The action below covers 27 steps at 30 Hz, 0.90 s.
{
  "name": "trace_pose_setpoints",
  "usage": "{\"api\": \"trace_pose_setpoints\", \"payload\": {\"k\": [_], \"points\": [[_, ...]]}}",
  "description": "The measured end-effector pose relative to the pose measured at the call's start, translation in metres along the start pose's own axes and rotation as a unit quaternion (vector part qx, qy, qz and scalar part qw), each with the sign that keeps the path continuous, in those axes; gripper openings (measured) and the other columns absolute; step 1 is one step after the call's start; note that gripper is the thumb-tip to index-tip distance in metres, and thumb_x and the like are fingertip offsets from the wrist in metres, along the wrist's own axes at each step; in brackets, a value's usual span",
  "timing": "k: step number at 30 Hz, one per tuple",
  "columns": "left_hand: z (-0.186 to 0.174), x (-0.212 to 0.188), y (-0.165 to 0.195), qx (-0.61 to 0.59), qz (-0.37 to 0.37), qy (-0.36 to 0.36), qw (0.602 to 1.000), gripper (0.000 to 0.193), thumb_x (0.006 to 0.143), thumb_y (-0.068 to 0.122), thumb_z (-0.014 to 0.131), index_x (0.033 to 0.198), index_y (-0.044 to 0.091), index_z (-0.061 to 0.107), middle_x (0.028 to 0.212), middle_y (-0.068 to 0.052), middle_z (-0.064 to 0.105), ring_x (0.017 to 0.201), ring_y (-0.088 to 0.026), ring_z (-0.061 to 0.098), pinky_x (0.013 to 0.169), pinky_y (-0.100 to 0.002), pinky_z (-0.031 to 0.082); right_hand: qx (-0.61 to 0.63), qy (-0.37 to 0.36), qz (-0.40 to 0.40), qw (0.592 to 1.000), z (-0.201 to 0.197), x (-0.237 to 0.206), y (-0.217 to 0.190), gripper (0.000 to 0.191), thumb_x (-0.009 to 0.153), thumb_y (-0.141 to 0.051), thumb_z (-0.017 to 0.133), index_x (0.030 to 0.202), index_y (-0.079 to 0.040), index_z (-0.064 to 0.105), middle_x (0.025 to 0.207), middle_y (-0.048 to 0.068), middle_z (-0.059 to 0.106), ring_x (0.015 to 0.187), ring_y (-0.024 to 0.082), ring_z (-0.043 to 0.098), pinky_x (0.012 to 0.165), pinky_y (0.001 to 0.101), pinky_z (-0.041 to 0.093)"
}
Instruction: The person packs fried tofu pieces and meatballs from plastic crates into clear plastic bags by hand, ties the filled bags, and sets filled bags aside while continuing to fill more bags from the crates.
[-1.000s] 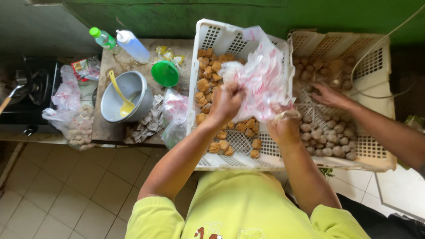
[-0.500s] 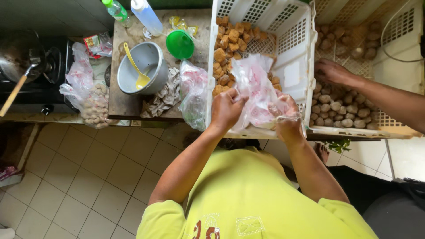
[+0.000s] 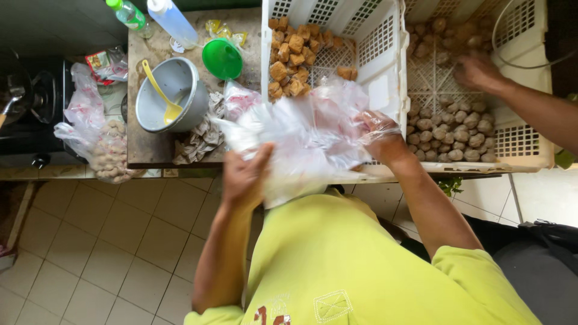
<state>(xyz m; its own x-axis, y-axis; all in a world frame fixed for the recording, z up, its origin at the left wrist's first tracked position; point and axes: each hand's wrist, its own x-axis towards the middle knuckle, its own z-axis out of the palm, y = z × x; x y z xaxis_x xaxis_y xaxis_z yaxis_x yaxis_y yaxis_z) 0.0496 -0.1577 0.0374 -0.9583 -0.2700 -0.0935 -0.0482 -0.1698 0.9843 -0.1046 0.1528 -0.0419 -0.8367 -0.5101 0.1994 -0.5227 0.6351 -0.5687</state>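
At six o'clock of the white crate (image 3: 385, 54), my left hand (image 3: 244, 174) and right hand (image 3: 382, 139) have pulled the clear plastic bag (image 3: 304, 135) wide, both apparently gripping it.

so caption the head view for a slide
Both hands, left hand and right hand, stretch a clear plastic bag beside a white slotted crate.

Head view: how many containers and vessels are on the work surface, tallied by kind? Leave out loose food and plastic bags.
White slatted plastic crates: 2, one with brown fried cubes, one with round brownish balls
Plastic bottles: 2, a green-capped one and a white-capped one
Grey metal pot with a yellow spoon: 1
Green plastic funnel: 1
Total: 6
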Motion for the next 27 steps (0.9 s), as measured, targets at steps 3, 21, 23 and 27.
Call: {"api": "trace_pose_setpoints", "payload": {"k": [3,21,23,27], "points": [[-0.044,-0.021,0.003,-0.132,0.001,0.177,0.975,0.025,0.091,0.011,0.077,0.106,0.010,0.057,0.091,-0.003,0.069,0.075,-0.011,0.067,0.064,-0.028,0.057,-0.102,-0.118,0.011,0.988,-0.003,-0.003,0.022,0.032,0.100,-0.020,0.058,0.131,-0.012,0.063,0.137,0.013,0.062,0.126,0.037,0.059,0.109,0.0478,0.048],[-0.165,-0.208,-0.012,-0.127,0.197,0.368,0.900,0.059,0.111,0.048,0.059,0.123,-0.010,0.059,0.114,-0.024,0.063,0.098,-0.035,0.066,0.086,-0.052,0.057,-0.192,-0.268,-0.012,0.944,-0.030,0.087,0.013,0.041,0.098,-0.019,0.063,0.137,-0.011,0.056,0.141,0.014,0.058,0.129,0.035,0.057,0.110,0.0456,0.048],[-0.160,-0.208,-0.021,-0.132,0.193,0.377,0.896,0.058,0.111,0.047,0.059,0.123,-0.010,0.059,0.115,-0.025,0.063,0.099,-0.036,0.066,0.087,-0.052,0.057,-0.235,-0.285,0.014,0.929,-0.031,0.119,0.023,0.042,0.097,-0.019,0.064,0.137,-0.011,0.056,0.142,0.014,0.057,0.129,0.034,0.057,0.110,0.0453,0.048],[-0.161,-0.213,-0.023,-0.130,0.191,0.396,0.889,0.058,0.111,0.046,0.059,0.125,-0.011,0.059,0.117,-0.026,0.063,0.101,-0.037,0.066,0.088,-0.053,0.057,-0.313,-0.387,0.066,0.865,-0.012,0.177,0.035,0.044,0.097,-0.019,0.065,0.139,-0.011,0.054,0.143,0.014,0.057,0.130,0.034,0.057,0.111,0.0448,0.047]]}}
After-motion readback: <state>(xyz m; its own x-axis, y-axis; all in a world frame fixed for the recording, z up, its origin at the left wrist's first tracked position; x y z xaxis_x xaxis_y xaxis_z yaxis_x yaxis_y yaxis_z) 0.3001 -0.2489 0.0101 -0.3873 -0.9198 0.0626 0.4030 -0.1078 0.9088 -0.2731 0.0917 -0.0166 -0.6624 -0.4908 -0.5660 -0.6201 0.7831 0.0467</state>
